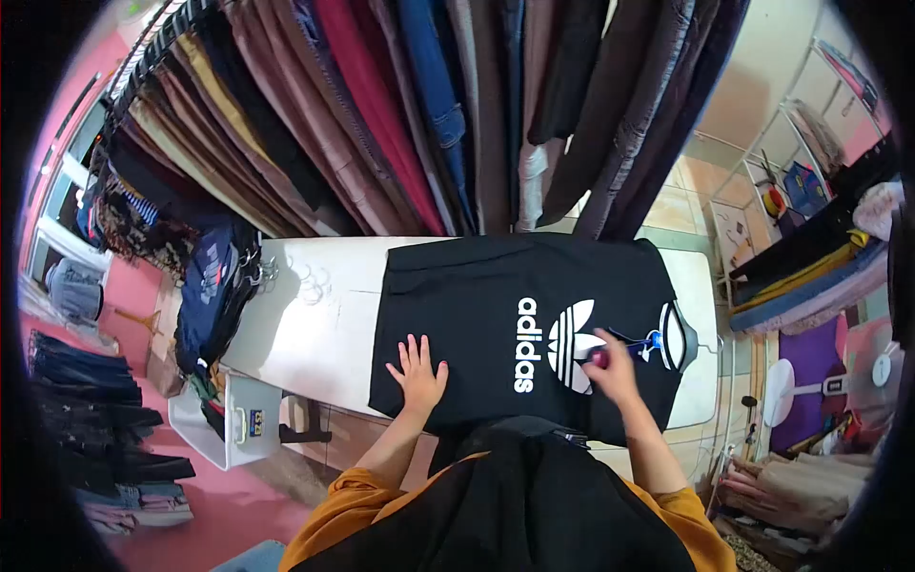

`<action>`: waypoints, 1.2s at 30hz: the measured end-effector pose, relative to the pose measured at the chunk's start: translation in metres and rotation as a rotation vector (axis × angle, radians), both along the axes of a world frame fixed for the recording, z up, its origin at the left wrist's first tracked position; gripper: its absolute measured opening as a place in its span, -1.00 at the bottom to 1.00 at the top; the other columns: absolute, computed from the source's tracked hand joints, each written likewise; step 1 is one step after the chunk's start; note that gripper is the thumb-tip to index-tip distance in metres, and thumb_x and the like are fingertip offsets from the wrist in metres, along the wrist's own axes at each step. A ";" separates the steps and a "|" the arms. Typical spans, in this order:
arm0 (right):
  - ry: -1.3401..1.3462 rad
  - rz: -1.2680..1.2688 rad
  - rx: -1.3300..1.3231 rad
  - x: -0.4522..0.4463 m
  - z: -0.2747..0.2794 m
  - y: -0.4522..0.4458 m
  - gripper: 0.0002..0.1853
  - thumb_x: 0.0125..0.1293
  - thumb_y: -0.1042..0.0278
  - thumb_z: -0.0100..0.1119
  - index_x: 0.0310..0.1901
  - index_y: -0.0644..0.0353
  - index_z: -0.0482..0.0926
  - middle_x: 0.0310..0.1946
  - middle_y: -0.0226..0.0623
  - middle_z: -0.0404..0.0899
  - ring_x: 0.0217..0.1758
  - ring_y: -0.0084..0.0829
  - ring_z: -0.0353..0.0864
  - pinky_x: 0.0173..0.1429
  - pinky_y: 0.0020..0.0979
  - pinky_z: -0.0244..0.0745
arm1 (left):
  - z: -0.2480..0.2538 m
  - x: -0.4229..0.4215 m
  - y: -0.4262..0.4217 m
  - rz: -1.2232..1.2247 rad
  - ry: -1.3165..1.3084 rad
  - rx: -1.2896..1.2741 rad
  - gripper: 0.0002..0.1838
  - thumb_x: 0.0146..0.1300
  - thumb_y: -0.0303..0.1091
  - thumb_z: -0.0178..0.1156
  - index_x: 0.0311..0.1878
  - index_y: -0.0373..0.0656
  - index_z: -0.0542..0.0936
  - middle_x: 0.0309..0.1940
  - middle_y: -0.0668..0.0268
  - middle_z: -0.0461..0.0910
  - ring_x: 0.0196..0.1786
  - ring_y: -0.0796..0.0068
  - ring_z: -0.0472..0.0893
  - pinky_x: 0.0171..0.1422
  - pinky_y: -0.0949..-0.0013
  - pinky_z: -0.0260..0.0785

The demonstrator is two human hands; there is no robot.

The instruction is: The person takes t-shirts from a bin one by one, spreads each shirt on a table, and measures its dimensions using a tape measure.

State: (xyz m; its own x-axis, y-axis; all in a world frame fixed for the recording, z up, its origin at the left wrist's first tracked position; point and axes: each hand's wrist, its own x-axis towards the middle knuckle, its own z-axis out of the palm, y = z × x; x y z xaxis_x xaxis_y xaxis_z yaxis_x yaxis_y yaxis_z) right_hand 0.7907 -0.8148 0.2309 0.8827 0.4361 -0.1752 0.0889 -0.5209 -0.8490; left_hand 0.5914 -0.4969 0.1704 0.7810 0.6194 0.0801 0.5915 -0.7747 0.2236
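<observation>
A black T-shirt (457, 324) with a white adidas print lies spread across a white board-like table. My left hand (419, 377) rests flat on the lower part of the shirt, fingers spread. Over the white trefoil logo (575, 345), my right hand (615, 374) is closed around a small dark purple object (599, 358), mostly hidden by the fingers. Close to it, near the neckline, is a small blue and white tag (653, 341). A hanger (703, 349) sits in the shirt's neck, its hook pointing right.
Trousers (381, 124) hang in a dense row along the far side of the white table (315, 329). Several clear hangers (310, 284) lie on its left end. A white bin (253, 419) stands below left. Clothes racks (801, 257) line the right side.
</observation>
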 end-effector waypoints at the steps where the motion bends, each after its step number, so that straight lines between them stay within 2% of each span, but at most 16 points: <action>1: 0.257 0.082 0.103 -0.006 -0.006 0.019 -0.34 -0.11 0.41 0.36 0.14 0.13 0.41 -0.20 -0.26 0.47 -0.12 -0.45 0.49 0.01 -0.38 0.43 | 0.001 0.003 -0.002 0.020 -0.036 0.020 -0.31 0.15 -0.16 0.14 0.35 -0.16 0.23 0.40 0.04 0.08 0.43 0.02 0.08 0.35 -0.31 -0.13; 3: 0.579 0.398 0.449 -0.027 -0.037 0.070 -0.45 -0.02 0.49 0.30 0.08 0.15 0.39 -0.14 -0.39 0.43 -0.06 -0.57 0.43 0.09 -0.42 0.38 | 0.021 0.024 -0.004 -0.340 -0.371 -0.165 -0.46 0.09 -0.43 0.16 0.20 -0.25 0.37 0.09 0.01 0.43 0.10 0.07 0.45 0.20 0.12 0.26; 4: 0.656 0.471 0.482 -0.034 -0.033 0.086 -0.50 0.00 0.50 0.29 0.04 0.13 0.40 -0.12 -0.40 0.43 -0.02 -0.56 0.42 0.10 -0.43 0.36 | 0.013 0.032 -0.005 -0.471 -0.399 -0.502 -0.54 0.21 -0.44 0.09 0.20 -0.26 0.37 0.00 0.10 0.51 -0.02 0.20 0.53 0.12 0.24 0.34; 5: 0.732 0.543 0.515 -0.038 -0.029 0.101 -0.54 0.01 0.51 0.28 0.00 0.11 0.41 -0.10 -0.41 0.43 0.01 -0.56 0.41 0.10 -0.45 0.34 | 0.005 0.037 -0.011 -0.231 -0.235 -1.301 -0.62 0.33 -0.39 0.00 0.20 -0.23 0.39 -0.03 0.21 0.53 -0.10 0.37 0.57 0.06 0.32 0.39; 7: 0.783 0.544 0.459 -0.041 -0.005 0.122 -0.59 0.06 0.50 0.27 -0.02 0.18 0.41 -0.09 -0.41 0.45 -0.02 -0.54 0.46 0.07 -0.46 0.40 | 0.030 0.045 -0.018 -0.047 -0.114 -1.942 -0.71 0.43 -0.29 -0.10 0.06 -0.23 0.48 -0.07 0.27 0.52 -0.06 0.48 0.53 0.06 0.40 0.40; 10: 0.808 0.488 0.366 -0.037 0.001 0.134 -0.60 0.10 0.51 0.29 0.00 0.22 0.43 -0.07 -0.40 0.47 -0.03 -0.52 0.49 0.04 -0.45 0.43 | 0.015 0.043 -0.011 -0.017 -0.168 -1.963 -0.75 0.41 -0.29 -0.01 0.06 -0.17 0.48 -0.14 0.30 0.54 -0.14 0.51 0.56 0.02 0.42 0.42; 14: 0.858 0.491 0.361 -0.031 -0.040 0.132 -0.58 0.14 0.46 0.33 0.05 0.22 0.47 -0.09 -0.37 0.54 -0.06 -0.53 0.51 -0.06 -0.52 0.42 | 0.013 0.037 -0.008 -0.050 -0.197 -1.957 -0.79 0.39 -0.28 0.05 -0.02 -0.16 0.50 -0.22 0.35 0.54 -0.16 0.55 0.55 -0.01 0.46 0.43; 18: 0.836 0.472 0.303 -0.029 -0.020 0.119 -0.63 0.15 0.47 0.32 0.02 0.25 0.53 -0.14 -0.37 0.59 -0.09 -0.58 0.52 -0.03 -0.53 0.44 | 0.000 0.044 -0.009 -0.005 -0.157 -1.850 -0.88 0.31 -0.36 0.16 -0.15 -0.16 0.54 -0.34 0.37 0.55 -0.31 0.58 0.56 -0.18 0.53 0.46; 19: 0.766 0.452 0.326 -0.028 -0.024 0.114 -0.64 0.15 0.48 0.32 0.02 0.25 0.54 -0.16 -0.37 0.59 -0.11 -0.57 0.53 -0.05 -0.52 0.45 | 0.009 0.049 -0.009 -0.046 -0.160 -1.650 -0.90 0.30 -0.41 0.16 -0.19 -0.21 0.55 -0.37 0.35 0.55 -0.36 0.56 0.56 -0.24 0.51 0.47; 20: 0.714 0.413 0.502 -0.027 -0.033 0.106 -0.66 0.11 0.41 0.34 -0.05 0.20 0.57 -0.33 -0.46 0.55 -0.32 -0.63 0.51 -0.24 -0.56 0.44 | 0.015 0.053 -0.005 -0.025 -0.248 -1.568 -0.91 0.29 -0.45 0.14 -0.20 -0.26 0.55 -0.41 0.32 0.55 -0.40 0.54 0.57 -0.28 0.47 0.49; 21: 0.750 0.321 0.575 -0.021 -0.030 0.094 -0.66 0.09 0.41 0.34 -0.06 0.26 0.58 -0.28 -0.42 0.57 -0.24 -0.60 0.55 -0.11 -0.54 0.47 | 0.021 0.056 0.007 0.064 -0.307 -1.467 -0.91 0.30 -0.46 0.13 -0.20 -0.28 0.55 -0.44 0.30 0.55 -0.44 0.53 0.57 -0.32 0.45 0.50; 26: 0.269 -0.076 0.345 0.037 -0.009 -0.013 -0.65 -0.02 0.43 0.30 -0.12 0.31 0.62 -0.26 -0.32 0.62 -0.22 -0.51 0.59 -0.07 -0.49 0.50 | -0.020 0.025 0.128 0.263 -0.556 -0.833 -0.99 0.24 -0.49 0.16 -0.30 -0.21 0.54 -0.47 0.33 0.56 -0.47 0.57 0.56 -0.43 0.53 0.47; 28: 0.168 -0.260 0.333 0.058 -0.009 -0.068 -0.65 -0.05 0.44 0.28 -0.15 0.32 0.63 -0.29 -0.30 0.63 -0.24 -0.51 0.59 -0.10 -0.49 0.50 | -0.039 0.008 0.169 0.225 -0.472 -0.178 -0.95 0.10 -0.57 0.14 -0.36 -0.22 0.55 -0.51 0.21 0.61 -0.44 0.38 0.60 -0.35 0.32 0.44; 31: 0.040 -0.522 0.165 0.080 -0.010 -0.127 -0.64 -0.09 0.41 0.28 -0.17 0.34 0.63 -0.35 -0.29 0.62 -0.29 -0.54 0.58 -0.14 -0.51 0.48 | -0.051 -0.008 0.193 0.245 -0.366 -0.117 -0.89 0.01 -0.57 0.07 -0.45 -0.21 0.59 -0.51 0.14 0.63 -0.42 0.20 0.62 -0.28 0.25 0.44; 35: 0.042 -0.662 0.046 0.090 -0.031 -0.143 -0.60 -0.13 0.34 0.33 -0.19 0.33 0.62 -0.43 -0.32 0.59 -0.46 -0.58 0.52 -0.36 -0.52 0.44 | -0.041 0.003 0.174 0.337 -0.294 -0.113 -0.86 -0.01 -0.57 0.06 -0.47 -0.20 0.62 -0.49 0.14 0.64 -0.42 0.16 0.63 -0.28 0.24 0.44; 36: 0.050 -0.684 0.073 0.090 -0.032 -0.139 -0.64 -0.10 0.35 0.30 -0.21 0.31 0.63 -0.43 -0.35 0.57 -0.37 -0.57 0.51 -0.23 -0.52 0.42 | -0.041 0.003 0.174 0.350 -0.281 -0.121 -0.88 -0.01 -0.55 0.09 -0.47 -0.21 0.62 -0.49 0.14 0.64 -0.42 0.18 0.63 -0.28 0.24 0.45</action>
State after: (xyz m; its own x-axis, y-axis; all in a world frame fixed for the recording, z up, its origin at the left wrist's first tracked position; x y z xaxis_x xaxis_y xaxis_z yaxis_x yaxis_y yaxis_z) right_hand 0.8811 -0.9538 0.1986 0.9553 -0.2036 -0.2143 -0.2796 -0.3871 -0.8786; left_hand 0.5944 -0.3225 0.1292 0.4818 0.8596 0.1701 0.7161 -0.4981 0.4890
